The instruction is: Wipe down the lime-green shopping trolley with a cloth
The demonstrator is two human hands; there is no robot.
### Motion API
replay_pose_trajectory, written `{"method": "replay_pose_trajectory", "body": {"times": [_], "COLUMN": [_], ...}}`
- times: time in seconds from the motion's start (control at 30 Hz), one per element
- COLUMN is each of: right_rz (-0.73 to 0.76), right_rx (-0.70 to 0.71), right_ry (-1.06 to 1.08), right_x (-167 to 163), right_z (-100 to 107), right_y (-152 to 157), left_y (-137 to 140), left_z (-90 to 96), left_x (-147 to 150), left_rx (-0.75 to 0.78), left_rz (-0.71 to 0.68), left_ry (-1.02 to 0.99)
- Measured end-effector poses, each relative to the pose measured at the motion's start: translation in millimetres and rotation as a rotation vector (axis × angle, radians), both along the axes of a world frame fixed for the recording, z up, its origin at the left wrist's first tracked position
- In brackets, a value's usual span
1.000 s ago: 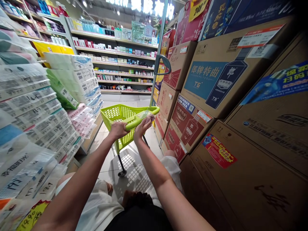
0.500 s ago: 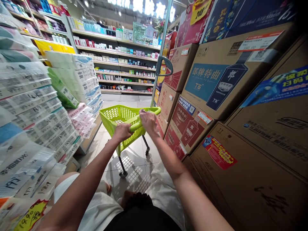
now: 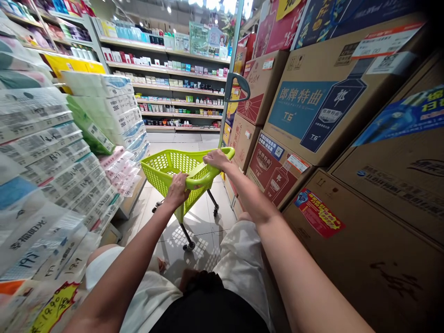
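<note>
A lime-green shopping cart (image 3: 163,169) with a perforated plastic basket stands in front of me, turned at an angle to the left. My left hand (image 3: 177,188) is closed around the near left end of its handle. Further right, my right hand (image 3: 216,159) grips the same handle near the cart's right side. Little of the basket's inside shows; what I see of it is bare green mesh. Dark legs with casters (image 3: 189,245) stand on the tiled floor below.
Stacked liquor cartons (image 3: 298,108) line the right side closely. Wrapped tissue packs (image 3: 120,108) are piled on the left. Ahead, shelves (image 3: 194,74) of small boxes and bottles span the aisle's end. A grey pole with a dark handle (image 3: 237,88) stands by the cartons.
The cart has swung slightly, its handle end shifting right. My right hand has moved right and lies flatter over the handle. The shelves and cartons have shifted a little in view.
</note>
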State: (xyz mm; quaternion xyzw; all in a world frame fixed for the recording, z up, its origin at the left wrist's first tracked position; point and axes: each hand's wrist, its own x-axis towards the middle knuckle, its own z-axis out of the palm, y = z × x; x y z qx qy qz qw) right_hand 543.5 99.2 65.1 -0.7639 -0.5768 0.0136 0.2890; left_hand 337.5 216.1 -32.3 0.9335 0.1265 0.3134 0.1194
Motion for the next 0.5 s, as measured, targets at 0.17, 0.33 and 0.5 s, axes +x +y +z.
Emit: {"method": "replay_pose_trajectory", "body": {"times": [0.17,0.33,0.5], "right_rz": [0.243,0.046,-0.171], "right_rx": [0.001,0.267,0.692], "right_ry": [-0.026,-0.078,0.126], "right_x": [-11,-28,-61], "right_z": [-7,-31,-79], "right_y": [-15,-24,-31], "left_y": [-11,-15,-15], "left_z": [-3.0,-3.4,-4.6], "left_x": [5,15,21], "left_rx": [0.018,0.033,0.062], "left_rz": [0.056,0.043,0.105], "left_ry": [-0.05,-0.037,0.002]}}
